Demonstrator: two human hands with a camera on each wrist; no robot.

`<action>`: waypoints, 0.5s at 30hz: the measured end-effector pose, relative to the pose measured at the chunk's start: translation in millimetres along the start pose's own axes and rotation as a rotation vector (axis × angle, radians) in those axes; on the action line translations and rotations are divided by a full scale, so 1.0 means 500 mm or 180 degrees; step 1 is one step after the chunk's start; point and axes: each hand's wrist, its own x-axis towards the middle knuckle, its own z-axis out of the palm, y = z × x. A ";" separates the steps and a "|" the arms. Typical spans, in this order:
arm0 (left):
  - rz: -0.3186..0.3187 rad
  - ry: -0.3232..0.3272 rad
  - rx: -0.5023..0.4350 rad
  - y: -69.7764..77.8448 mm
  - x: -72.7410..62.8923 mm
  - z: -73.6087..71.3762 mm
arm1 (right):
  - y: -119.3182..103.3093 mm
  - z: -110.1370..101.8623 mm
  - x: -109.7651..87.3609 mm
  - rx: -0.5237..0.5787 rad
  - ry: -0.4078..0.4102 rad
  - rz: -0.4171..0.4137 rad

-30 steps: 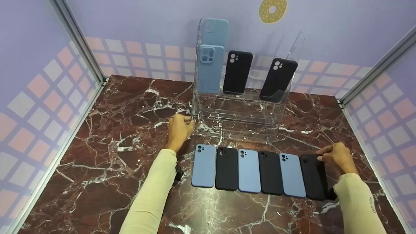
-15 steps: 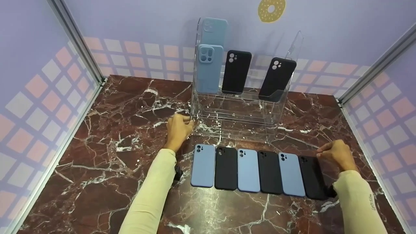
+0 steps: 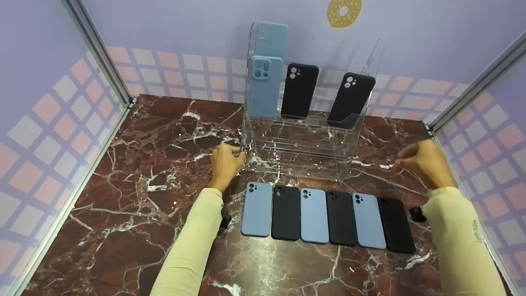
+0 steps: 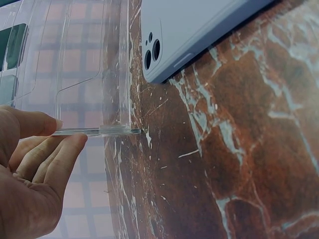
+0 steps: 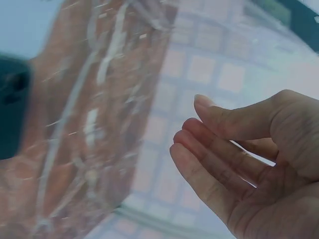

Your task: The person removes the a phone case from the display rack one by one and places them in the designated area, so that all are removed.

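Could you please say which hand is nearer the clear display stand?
Left: the left hand pinches the clear display stand at its left side; the right hand is apart, to its right.

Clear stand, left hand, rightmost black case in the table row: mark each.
Clear stand point(image 3: 302, 147): head view, lower front part.
Left hand point(image 3: 227, 161): head view, back of the hand.
Rightmost black case point(image 3: 397, 225): head view, middle of its back.

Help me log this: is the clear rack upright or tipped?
Upright: the clear rack stands on the tabletop, phone cases leaning in it, left hand pinching its edge.
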 end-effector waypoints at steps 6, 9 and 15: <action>-0.0078 -0.0012 -0.0015 0.000 -0.001 -0.004 | -0.098 -0.027 0.021 -0.0082 0.0315 -0.0100; -0.0061 0.0000 -0.0006 0.000 -0.001 -0.004 | -0.142 -0.027 0.031 -0.0094 0.0579 -0.0225; -0.0082 -0.0016 0.0015 0.002 0.000 -0.002 | -0.199 -0.004 0.056 -0.0092 0.1334 -0.0742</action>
